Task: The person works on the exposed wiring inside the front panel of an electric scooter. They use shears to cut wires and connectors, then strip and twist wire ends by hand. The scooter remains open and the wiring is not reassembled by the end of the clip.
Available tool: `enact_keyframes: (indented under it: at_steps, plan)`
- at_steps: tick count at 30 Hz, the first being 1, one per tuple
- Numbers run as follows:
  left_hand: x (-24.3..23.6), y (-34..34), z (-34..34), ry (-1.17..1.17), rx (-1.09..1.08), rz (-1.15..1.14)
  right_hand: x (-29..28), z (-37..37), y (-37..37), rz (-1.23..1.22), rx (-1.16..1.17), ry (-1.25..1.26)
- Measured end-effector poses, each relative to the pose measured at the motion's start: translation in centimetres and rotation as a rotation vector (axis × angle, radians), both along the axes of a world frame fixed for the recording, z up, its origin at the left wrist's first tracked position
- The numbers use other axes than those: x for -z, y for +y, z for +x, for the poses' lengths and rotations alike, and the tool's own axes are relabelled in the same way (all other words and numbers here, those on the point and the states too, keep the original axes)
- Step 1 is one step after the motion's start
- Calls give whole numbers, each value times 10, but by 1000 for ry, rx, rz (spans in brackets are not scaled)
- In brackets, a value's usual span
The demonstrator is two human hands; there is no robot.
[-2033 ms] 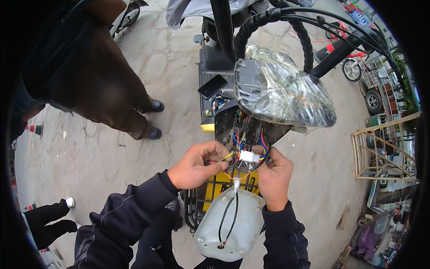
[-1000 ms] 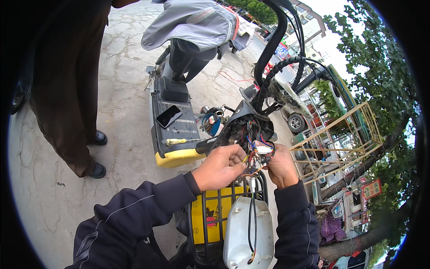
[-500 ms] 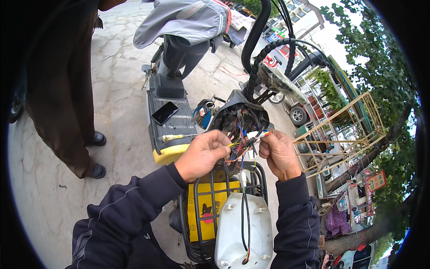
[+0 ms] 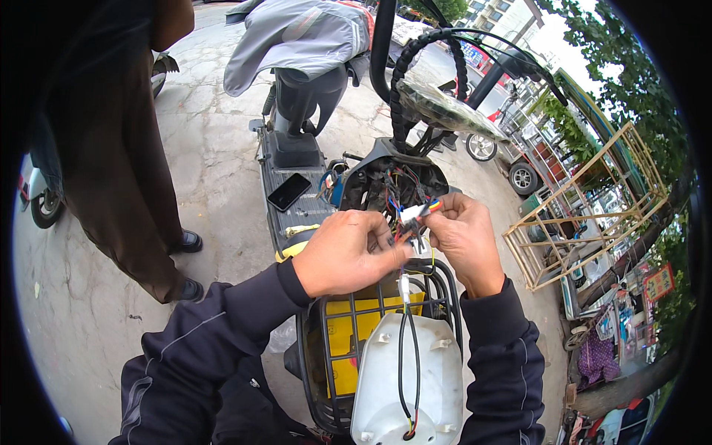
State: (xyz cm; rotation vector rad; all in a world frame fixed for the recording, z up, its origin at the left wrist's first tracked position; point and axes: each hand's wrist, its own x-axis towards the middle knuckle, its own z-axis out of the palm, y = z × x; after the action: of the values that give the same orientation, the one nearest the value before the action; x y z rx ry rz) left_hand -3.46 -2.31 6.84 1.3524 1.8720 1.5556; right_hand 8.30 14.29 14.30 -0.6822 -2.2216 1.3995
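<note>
My right hand (image 4: 469, 239) pinches a white connector (image 4: 414, 213) at the end where red, yellow and blue wires leave it. Close beside it, my left hand (image 4: 345, 251) has thumb and fingers closed on thin orange and dark wires (image 4: 405, 237); the fingertips are slightly blurred. Behind both hands, more wires spill from the opened front housing (image 4: 357, 185) of an electric scooter. Below them, a second white connector (image 4: 404, 288) joins a black cable (image 4: 401, 348) running into a white plastic shell (image 4: 372, 371), which lies inside up on the black wire basket (image 4: 320, 397).
A yellow bag (image 4: 341, 334) sits in the basket. The scooter's footboard bears a phone (image 4: 289, 192); a grey cover (image 4: 297, 44) drapes the seat. At left stands a person in brown trousers (image 4: 126, 178). A wooden frame (image 4: 549, 252) and a tree trunk (image 4: 623, 389) are at right.
My left hand has moved right, from a yellow wire to the wires close by the white connector. My right hand keeps its pinch at the connector. The whole view has shifted slightly.
</note>
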Motion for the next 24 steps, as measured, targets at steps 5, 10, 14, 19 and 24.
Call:
enact_keyframes:
  at_steps: [5, 10, 14, 19, 24]
  plan:
    - [16, 3, -10, -456, 81, 178, -2, 4, 6, -362, -97, 164]
    - [27, -1, -11, -427, 181, 230, 18, 11, 3, -570, -149, 310]
    - [28, -2, -9, -449, 251, 287, 25, 13, 3, -451, -162, 341]
    - [32, -3, -4, -481, 259, 289, 25, 19, 0, -80, -192, 268]
    - [30, -3, -3, -453, 292, 271, 16, 22, -6, 263, -251, 192]
